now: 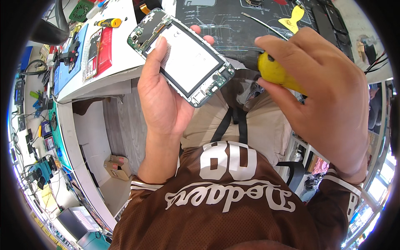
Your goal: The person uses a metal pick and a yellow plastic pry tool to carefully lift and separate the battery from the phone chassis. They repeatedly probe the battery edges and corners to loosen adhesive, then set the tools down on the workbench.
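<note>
A white workbench runs along the left side and across the top of the view, bending with the lens, and a dark printed work mat covers its far part. Below it a grey floor shows, with a small cardboard box lying on it. The person wears a brown mesh jersey with white lettering and light trousers. The left hand is clamped on an opened phone, thumb laid over its white face and fingertips curled round the far edge. The phone is held in the air above the lap, just in front of the bench edge; its long axis runs diagonally, one short end pointing up-left toward the bench, the other down-right toward the right hand. That hand is closed round the yellow handle of a screwdriver, whose dark tip end points left toward the phone's lower corner. The hands are apart. On the bench lie a red phone case, a small yellow-handled screwdriver and a yellow pry tool.
</note>
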{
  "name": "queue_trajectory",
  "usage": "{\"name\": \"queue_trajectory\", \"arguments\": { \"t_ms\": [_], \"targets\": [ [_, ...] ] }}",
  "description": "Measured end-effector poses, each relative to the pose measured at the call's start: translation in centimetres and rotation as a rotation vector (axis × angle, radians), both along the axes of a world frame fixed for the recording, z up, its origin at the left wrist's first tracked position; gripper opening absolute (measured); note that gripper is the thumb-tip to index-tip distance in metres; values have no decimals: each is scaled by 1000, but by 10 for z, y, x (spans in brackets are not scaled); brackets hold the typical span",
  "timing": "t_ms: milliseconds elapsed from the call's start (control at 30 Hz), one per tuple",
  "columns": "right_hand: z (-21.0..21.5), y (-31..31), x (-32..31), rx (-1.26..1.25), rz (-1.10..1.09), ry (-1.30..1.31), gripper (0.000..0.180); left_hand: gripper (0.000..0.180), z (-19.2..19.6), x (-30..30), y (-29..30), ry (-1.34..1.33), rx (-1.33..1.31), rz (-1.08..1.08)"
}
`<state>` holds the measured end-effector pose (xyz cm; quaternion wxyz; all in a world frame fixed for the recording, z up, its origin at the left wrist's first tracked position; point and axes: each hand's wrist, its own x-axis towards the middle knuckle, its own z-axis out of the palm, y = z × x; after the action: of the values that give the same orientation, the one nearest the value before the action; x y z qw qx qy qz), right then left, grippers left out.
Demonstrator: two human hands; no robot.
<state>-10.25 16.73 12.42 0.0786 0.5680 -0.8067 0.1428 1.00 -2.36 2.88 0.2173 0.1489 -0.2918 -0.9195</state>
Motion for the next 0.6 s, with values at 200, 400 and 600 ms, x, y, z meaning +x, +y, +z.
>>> {"name": "queue_trajectory", "arguments": {
  "t_ms": [200,400,600],
  "targets": [
    [-22,25,-11,-316,-183,-614,44,45,-7,-3,0,116,117,-42],
    [-66,36,5,-531,-375,-923,45,46,-3,2,8,80,149,-83],
    [-74,39,14,-565,-447,-1055,47,47,-1,10,19,1,208,-86]
  ]
}}
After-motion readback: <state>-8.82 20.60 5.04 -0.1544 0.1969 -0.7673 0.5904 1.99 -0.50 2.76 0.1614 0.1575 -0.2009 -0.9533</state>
